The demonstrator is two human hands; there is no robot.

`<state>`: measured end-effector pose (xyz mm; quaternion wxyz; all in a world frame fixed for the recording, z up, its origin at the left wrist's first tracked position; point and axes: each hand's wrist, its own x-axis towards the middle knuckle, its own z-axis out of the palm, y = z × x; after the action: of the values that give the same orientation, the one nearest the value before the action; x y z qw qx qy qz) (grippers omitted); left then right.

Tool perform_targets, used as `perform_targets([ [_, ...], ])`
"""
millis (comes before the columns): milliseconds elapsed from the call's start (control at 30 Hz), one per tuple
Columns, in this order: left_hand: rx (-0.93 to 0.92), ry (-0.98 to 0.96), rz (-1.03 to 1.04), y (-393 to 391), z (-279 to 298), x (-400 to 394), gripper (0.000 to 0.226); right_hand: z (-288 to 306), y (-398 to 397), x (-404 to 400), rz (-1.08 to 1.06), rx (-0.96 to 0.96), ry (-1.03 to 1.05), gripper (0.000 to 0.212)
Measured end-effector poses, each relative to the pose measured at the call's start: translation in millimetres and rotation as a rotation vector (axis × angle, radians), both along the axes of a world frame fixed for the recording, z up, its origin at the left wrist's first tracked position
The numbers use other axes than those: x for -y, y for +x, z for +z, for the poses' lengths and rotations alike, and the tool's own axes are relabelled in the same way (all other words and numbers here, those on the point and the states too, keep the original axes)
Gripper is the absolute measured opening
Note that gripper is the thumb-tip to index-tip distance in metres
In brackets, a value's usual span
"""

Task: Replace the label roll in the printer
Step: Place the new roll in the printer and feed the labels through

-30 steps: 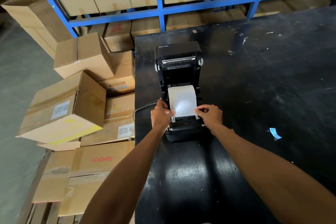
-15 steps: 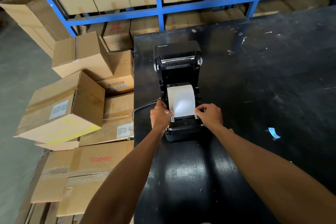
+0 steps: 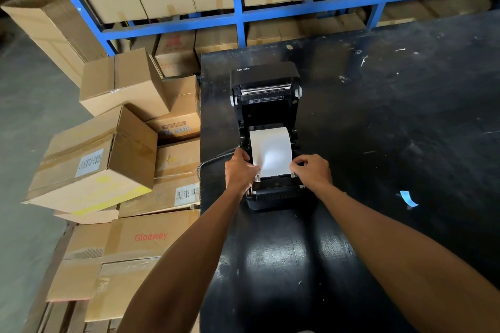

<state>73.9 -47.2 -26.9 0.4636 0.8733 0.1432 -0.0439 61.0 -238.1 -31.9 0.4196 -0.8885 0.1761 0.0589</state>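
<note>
At the near edge of the black tabletop [image 3: 270,265], two bare forearms reach toward twelve o'clock and end at the printer [image 3: 266,116]. Against the earlier frames little differs: both hands remain at the paper's lower corners, and the view has shifted only slightly.

The left hand [image 3: 239,170] is curled at the nine o'clock side of the paper, its fingers against the sheet's lower left corner and the guide there; whether this grip actually pinches the paper cannot be told, as the fingertips are hidden. The right hand [image 3: 313,170] sits at the three o'clock side, fingers bent inward, thumb and forefinger close together at the sheet's lower right corner by the small grey guide; a firm pinch on the paper cannot be confirmed.

The label roll [image 3: 270,151] lies in the printer's open bay, white, with its free end drawn toward six o'clock over the front slot between the two hands. The lid [image 3: 265,81] stands raised at twelve o'clock, marked "Xprinter". A cable [image 3: 213,159] leaves the printer at nine o'clock.

A blue scrap [image 3: 408,199] lies on the tabletop at three o'clock, well apart. Cardboard boxes [image 3: 108,165], shut, are stacked on the floor at nine o'clock. A blue shelf rack [image 3: 238,13] at twelve o'clock holds further closed cartons.
</note>
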Motion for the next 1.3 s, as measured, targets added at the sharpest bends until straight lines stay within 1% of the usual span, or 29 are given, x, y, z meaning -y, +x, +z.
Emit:
perform_targets([
  [67, 0.014, -0.006, 0.012, -0.1, 0.7, -1.6, 0.033, -0.3, -0.3, -0.3, 0.004, -0.002, -0.001, 0.008],
  [200, 0.020, -0.021, -0.031, -0.7, -0.5, -5.2, 0.033, -0.7, 0.3, 1.4, 0.037, -0.012, -0.033, 0.005],
  [333, -0.042, -0.024, -0.061, 1.3, -2.2, -8.5, 0.029, -1.7, 0.9, -0.3, 0.034, 0.067, 0.026, 0.007],
  [433, -0.051, -0.029, -0.059, 3.8, -4.1, -7.8, 0.032, -3.7, 0.7, 0.9, 0.077, 0.097, 0.006, 0.009],
  [500, -0.031, -0.037, -0.044, 3.4, -3.6, -6.0, 0.035, -4.0, 0.7, 1.9, 0.093, 0.098, -0.008, 0.010],
  [633, 0.023, -0.036, -0.011, 0.0, -4.4, -5.0, 0.031, -3.4, 0.8, 3.8, 0.117, 0.093, -0.041, 0.010],
  [767, 0.001, -0.036, -0.034, -1.6, -5.0, -5.2, 0.033, -6.2, -0.5, 4.0, 0.111, 0.067, -0.073, 0.009],
  [867, -0.017, -0.032, -0.042, -0.7, -2.5, -5.4, 0.033, -5.6, -1.3, 0.7, 0.082, 0.093, -0.059, 0.008],
  [1000, 0.003, -0.035, -0.014, -0.6, 0.4, -5.5, 0.034, -5.4, -1.5, 0.3, 0.085, 0.096, -0.047, 0.009],
  [1133, 0.038, -0.040, -0.004, -1.7, 1.7, -3.6, 0.028, -7.9, -2.6, 2.1, 0.082, 0.065, -0.062, 0.009],
  [1300, -0.001, 0.007, -0.028, -1.9, -1.3, -4.4, 0.024, -8.5, -2.2, -0.3, 0.086, 0.048, -0.081, 0.008],
])
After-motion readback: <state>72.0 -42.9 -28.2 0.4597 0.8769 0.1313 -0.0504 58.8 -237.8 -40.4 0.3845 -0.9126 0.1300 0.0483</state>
